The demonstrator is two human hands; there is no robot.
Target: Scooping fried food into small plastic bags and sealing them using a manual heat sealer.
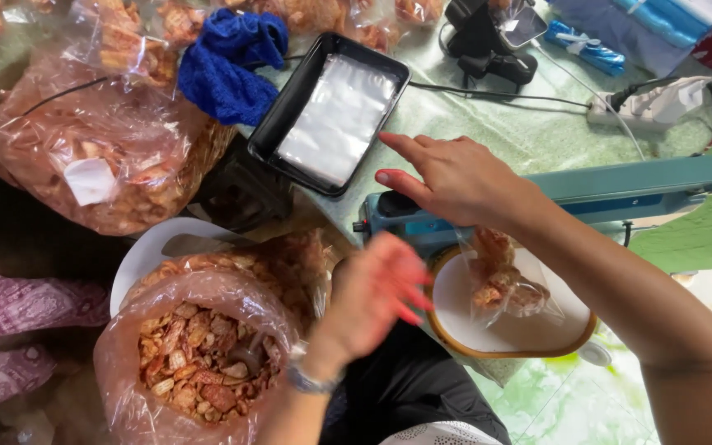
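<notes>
Snack bag [199,354] at lower left of the frame: large open pinkish plastic bag, filled with reddish-brown fried chips, mouth turned up toward the camera. A white bowl [146,251] sits just behind it, partly hidden.

Left hand [372,288], centre of the frame, is blurred; fingers look spread, palm facing right, holding nothing that I can make out. A watch [311,381] sits on the wrist.

Just right of it, a small clear pouch [500,280] holding a portion of chips lies on the round white scale pan [529,334], its top end toward the sealer. Judged step: a portion is weighed out and bagged, not yet sealed.

Right hand [447,177] reaches in from the right edge, above the scale. Fingers are extended and close together, pointing left, resting on or just over the near end of the blue heat sealer [611,189]; contact is not clear. It pinches nothing.

Farther, upper centre: black tray [286,107] with a stack of empty clear pouches [335,115] on the green counter [521,132]. Blue cloth [228,70] lies to its left, with more filled chip bags [100,156] at upper left. Power strip [648,103] sits at upper right.

Judged next move: it calls for a free hand to take the pouch by its open top, flatten that edge clear of chips, and lay it straight across the sealer bar.
</notes>
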